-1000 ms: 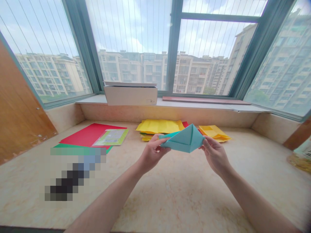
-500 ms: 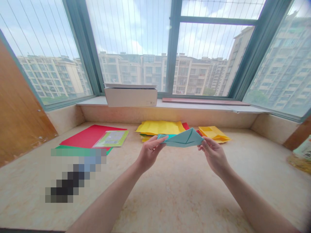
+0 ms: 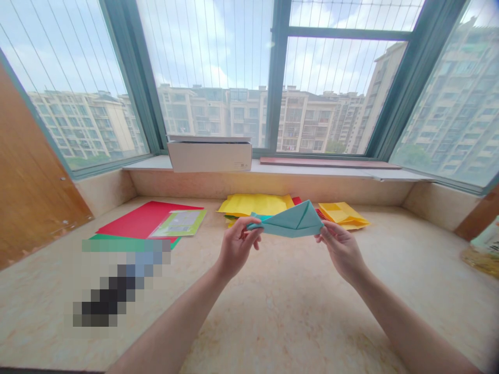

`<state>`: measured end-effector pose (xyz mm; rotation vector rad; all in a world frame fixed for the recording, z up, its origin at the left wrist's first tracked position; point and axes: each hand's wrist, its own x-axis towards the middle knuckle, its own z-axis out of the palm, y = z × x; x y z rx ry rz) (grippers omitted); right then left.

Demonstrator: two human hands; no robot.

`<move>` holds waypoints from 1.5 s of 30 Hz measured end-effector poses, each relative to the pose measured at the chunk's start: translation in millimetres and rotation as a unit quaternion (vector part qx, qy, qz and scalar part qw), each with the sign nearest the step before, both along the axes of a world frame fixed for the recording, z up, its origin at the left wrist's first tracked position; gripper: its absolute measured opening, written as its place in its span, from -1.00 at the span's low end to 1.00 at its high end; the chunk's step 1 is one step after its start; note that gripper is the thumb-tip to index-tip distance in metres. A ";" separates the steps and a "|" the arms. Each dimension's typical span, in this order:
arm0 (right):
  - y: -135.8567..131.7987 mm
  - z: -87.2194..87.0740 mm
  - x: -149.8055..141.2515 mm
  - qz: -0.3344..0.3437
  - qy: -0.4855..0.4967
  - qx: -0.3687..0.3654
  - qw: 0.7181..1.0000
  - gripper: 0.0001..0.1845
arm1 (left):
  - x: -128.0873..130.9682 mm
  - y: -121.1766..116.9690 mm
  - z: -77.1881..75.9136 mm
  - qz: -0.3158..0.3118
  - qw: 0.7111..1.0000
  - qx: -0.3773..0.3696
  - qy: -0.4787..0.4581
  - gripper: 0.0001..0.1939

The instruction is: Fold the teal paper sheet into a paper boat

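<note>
Nearest: both bare hands raised over the marbled countertop (image 3: pixel 273 317), the folded teal paper (image 3: pixel 290 222) held up between them, clear of the surface. Left hand (image 3: pixel 236 249): thumb and forefinger closed on the narrow left end, other fingers loosely curled. Right hand (image 3: pixel 343 249): thumb and fingertips pinched at the lower right corner. The peak stood up near the right end, creases showing on the near face.

Handling, as judged: very light, fairly crisp along the layered folds, softer in the single flaps; not slippery to dry fingers, but easily dented or creased astray. Best holds seemed the two thick ends, lightly pinched; the peak and the broad middle looked likeliest to buckle under pressure.

Beyond: green sheet (image 3: pixel 132 243) under a red sheet (image 3: pixel 132 219), clear packet (image 3: pixel 181 223) lying on the red. Straight ahead, crumpled yellow paper (image 3: pixel 255 203) atop a pile; to its right, a folded yellow paper (image 3: pixel 341 213). Farthest, white box (image 3: pixel 210 157) on the windowsill (image 3: pixel 150 164).
</note>
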<state>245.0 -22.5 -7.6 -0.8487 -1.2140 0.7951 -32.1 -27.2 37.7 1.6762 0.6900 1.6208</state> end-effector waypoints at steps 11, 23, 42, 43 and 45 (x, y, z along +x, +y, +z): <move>-0.6 0.2 0.9 -0.020 -0.029 0.006 0.999 -0.71 | 0.7 0.2 1.7 0.001 0.999 -0.048 -0.022 -0.74; -4.9 3.0 -4.0 -0.005 -0.043 -0.008 0.999 -0.73 | -3.9 4.9 6.9 0.052 0.996 -0.072 0.012 -0.74; -17.0 22.7 -14.0 0.095 -0.161 -0.032 0.982 -0.58 | -3.3 10.0 7.8 0.004 0.990 -0.133 -0.041 -0.52; -17.6 23.1 -13.9 0.104 -0.175 -0.038 0.978 -0.57 | -2.8 10.8 7.2 0.000 0.989 -0.141 -0.054 -0.51; -18.4 22.7 -13.7 0.108 -0.179 -0.047 0.977 -0.56 | -1.2 11.2 6.2 -0.020 0.982 -0.164 -0.089 -0.55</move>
